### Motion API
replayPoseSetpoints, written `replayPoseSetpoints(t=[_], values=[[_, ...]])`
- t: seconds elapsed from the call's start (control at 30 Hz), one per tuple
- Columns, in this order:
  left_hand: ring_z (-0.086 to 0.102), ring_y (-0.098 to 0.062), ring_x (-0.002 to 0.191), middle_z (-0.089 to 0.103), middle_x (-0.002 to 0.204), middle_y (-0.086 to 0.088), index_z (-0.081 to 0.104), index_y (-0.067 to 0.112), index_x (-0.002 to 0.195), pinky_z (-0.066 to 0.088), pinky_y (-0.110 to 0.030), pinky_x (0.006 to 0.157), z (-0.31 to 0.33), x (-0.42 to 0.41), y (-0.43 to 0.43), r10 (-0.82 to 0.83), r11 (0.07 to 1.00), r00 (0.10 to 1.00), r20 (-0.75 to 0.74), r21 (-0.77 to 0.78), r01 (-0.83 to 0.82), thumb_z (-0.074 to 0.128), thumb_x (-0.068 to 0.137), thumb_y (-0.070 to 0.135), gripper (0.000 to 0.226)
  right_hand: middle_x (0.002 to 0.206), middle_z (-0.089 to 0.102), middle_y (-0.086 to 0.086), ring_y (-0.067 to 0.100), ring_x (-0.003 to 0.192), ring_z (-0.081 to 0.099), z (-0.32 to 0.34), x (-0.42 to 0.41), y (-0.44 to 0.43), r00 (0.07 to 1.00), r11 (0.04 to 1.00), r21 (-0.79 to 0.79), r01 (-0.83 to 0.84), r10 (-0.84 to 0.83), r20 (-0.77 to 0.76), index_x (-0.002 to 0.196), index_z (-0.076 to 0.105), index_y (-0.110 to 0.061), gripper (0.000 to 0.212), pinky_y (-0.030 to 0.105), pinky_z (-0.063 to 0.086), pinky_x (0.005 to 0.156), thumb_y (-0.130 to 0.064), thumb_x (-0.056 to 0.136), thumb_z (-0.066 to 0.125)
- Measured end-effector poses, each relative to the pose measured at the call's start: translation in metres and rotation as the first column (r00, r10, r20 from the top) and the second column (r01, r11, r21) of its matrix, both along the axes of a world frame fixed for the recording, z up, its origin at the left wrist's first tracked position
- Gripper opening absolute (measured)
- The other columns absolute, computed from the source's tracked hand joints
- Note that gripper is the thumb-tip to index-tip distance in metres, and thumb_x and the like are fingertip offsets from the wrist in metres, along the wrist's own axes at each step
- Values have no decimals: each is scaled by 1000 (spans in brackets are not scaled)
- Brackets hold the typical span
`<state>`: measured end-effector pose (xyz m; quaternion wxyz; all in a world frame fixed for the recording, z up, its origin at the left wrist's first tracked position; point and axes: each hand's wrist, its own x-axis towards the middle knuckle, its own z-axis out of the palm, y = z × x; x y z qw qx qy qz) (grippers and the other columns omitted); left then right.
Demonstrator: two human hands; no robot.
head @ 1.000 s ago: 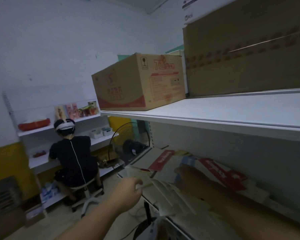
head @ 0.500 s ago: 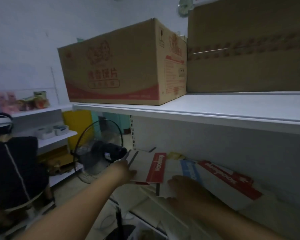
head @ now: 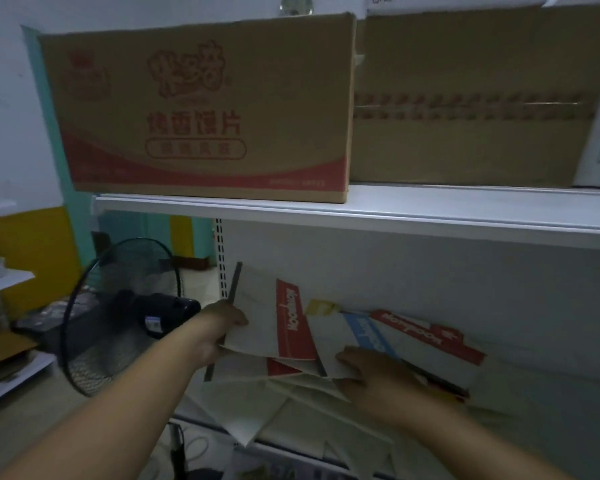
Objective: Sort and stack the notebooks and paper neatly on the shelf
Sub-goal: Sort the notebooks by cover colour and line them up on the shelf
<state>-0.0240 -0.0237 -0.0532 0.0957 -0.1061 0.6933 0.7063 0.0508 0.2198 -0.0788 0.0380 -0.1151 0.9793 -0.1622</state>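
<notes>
On lower shelf [head: 541, 420], scattered paper [head: 257, 403], left hand [head: 219, 327] gripping notebook [head: 260, 320]

At ten o'clock, the cardboard carton [head: 194, 109] carries big red characters, 烤香馍片; the oval line beneath is too blurred to read. At six o'clock, the red-banded notebook [head: 293, 327] bears sideways white lettering, seemingly "Notebook", as does the second red notebook [head: 426, 336] at four o'clock. At one o'clock, a white label [head: 381, 0] reads "PCS".
</notes>
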Motion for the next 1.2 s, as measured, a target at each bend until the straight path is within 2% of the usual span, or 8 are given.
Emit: replayPoseSetpoints(t=[0.23,0.37,0.5,0.6,0.7,0.8,0.93,1.2], values=[[61,-34,92,64,101,-16,52,9,122,51,-38,67,1,25,-21,-4,978,994,-112,206,27,48,92,-2,33,147,39,-13,9,132,40,-1,-6,-12,926,912,-379,156,-269,-266,142,36,-37,41,13,29,98,-37,101,28],[65,-26,92,68,106,-8,54,16,118,54,-37,70,-9,35,19,-83,961,986,-146,251,119,62,90,19,30,152,32,-5,15,141,29,0,-1,-52,908,979,-143,-147,76,-412,142,39,-28,48,13,13,108,-26,94,35],[69,-34,83,70,98,-20,55,6,119,56,-36,62,-18,32,39,-67,952,982,-177,282,116,54,89,-5,32,156,19,-11,10,143,15,6,8,-51,896,945,-21,-328,304,-324,147,27,-29,61,27,12,115,-45,93,49],[64,-36,98,67,110,-16,53,16,125,54,-47,80,-21,28,36,-92,955,983,-159,267,132,54,89,-2,39,144,10,-29,-7,135,7,1,1,-3,970,978,-106,-179,157,-184,147,25,-35,64,17,8,115,-51,90,52],[62,-34,101,66,112,-13,52,18,123,51,-44,81,-18,28,31,-144,945,977,-158,272,184,53,92,3,34,149,29,-15,5,139,27,-7,-10,51,985,967,-254,26,-68,-160,140,37,-33,47,16,22,109,-40,95,50],[63,-32,95,66,107,-13,53,16,120,50,-39,72,-16,30,34,-134,946,977,-169,272,177,50,95,6,28,141,44,-4,13,130,42,-12,-17,88,966,966,-110,233,-243,-91,135,46,-22,43,18,31,103,-37,95,51],[61,-33,98,64,110,-14,50,16,126,51,-41,74,-18,32,40,-95,947,979,-180,286,145,48,96,8,30,103,66,4,18,96,61,-16,-19,91,961,958,118,262,-248,-123,89,62,-17,28,26,44,75,-37,96,42],[60,-31,92,62,105,-10,47,17,126,49,-37,67,-20,34,55,-55,961,968,-246,252,118,46,97,7,31,115,62,6,23,102,61,31,-6,85,867,826,340,450,-313,-388,111,55,-15,23,27,42,74,-16,92,42]])
